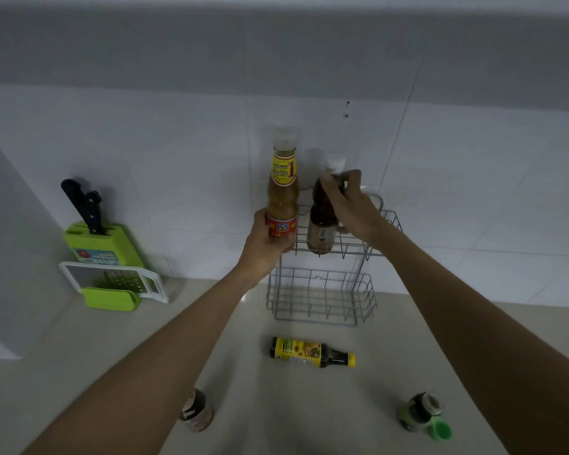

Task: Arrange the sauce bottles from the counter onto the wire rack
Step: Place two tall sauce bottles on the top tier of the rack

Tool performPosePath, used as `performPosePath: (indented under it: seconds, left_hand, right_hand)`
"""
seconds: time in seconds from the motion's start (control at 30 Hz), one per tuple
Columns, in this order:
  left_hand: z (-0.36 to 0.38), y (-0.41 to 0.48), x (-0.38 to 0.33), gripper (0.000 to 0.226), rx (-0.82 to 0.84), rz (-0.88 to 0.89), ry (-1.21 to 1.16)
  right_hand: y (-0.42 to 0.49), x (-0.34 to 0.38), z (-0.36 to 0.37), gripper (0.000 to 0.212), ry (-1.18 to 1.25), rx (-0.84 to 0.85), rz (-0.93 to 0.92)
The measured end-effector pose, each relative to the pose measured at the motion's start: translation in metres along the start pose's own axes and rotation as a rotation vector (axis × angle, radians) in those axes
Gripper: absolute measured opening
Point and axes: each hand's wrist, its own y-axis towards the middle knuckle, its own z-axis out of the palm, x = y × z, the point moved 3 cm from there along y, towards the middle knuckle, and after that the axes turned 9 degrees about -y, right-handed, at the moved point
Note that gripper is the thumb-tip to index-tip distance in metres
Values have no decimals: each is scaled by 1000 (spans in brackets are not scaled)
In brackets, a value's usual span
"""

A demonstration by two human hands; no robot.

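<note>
A two-tier grey wire rack [322, 300] stands against the tiled wall. My left hand [266, 244] grips the base of a tall orange sauce bottle [282, 192] with a yellow and red label, held upright at the top tier's left edge. My right hand [349, 205] holds the neck of a dark brown bottle [321, 224] with a white cap, standing in the top tier. On the counter lie a dark bottle [312, 352] with a yellow label, a small dark jar [197, 410] partly behind my left arm, and a green-capped bottle [424, 415].
A green knife block [102, 244] with black-handled knives stands at the left by the wall, with a white and green grater [119, 284] leaning in front. The rack's lower tier [322, 310] holds nothing. The beige counter [293, 405] extends toward me.
</note>
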Motion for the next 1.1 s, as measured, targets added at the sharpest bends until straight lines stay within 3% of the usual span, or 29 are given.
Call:
performPosePath:
  seconds: [0.07,0.17,0.27,0.37,0.63,0.83,1.0,1.1]
  left_hand:
    - [-1,1,1,64,5,2,12]
    - [-1,0,3,62,-4,-13,12]
    - [-2,-1,2,61,0,-29,15]
    - [-3,-1,2,61,13,-46,18]
    - [-1,-7,1,63,4,-47,41]
    - [2,-10,1,63,-3,-40,27]
    - [3,-9,2,64,0,-25,39]
    - [3,-12,1,61,-7,12,30]
  right_hand:
    - [-1,1,0,49,7,54,13]
    - [-2,8,3,59,-176,84,-29]
    - [0,14,7,78,-128,177,-9]
    - [1,9,12,95,-98,168,29]
    - [-3,6,27,75,-281,-51,5]
    - [-3,2,30,107,-284,-35,37]
    - [-7,0,31,85,-225,-29,102]
    - [-15,4,33,86,-171,-4,131]
